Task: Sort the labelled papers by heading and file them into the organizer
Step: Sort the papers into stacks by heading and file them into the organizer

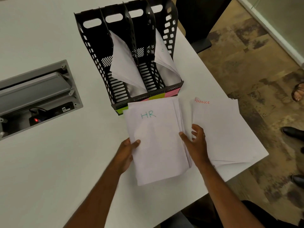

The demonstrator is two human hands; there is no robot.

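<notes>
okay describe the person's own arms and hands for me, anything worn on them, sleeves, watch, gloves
Both arms are bare along all that shows, with no sleeves in view. The left hand and right hand wear no gloves, and no watch or bracelet shows on either wrist. The picture is too blurred to rule out a ring.

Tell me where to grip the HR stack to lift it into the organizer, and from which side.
Grip the HR stack along its long side edges near the lower half, coming from the person's side. The left hand already pinches the left edge; the right hand sits open at the right edge. The sheets are fanned there, so squaring them first probably helps before the organizer.
</notes>
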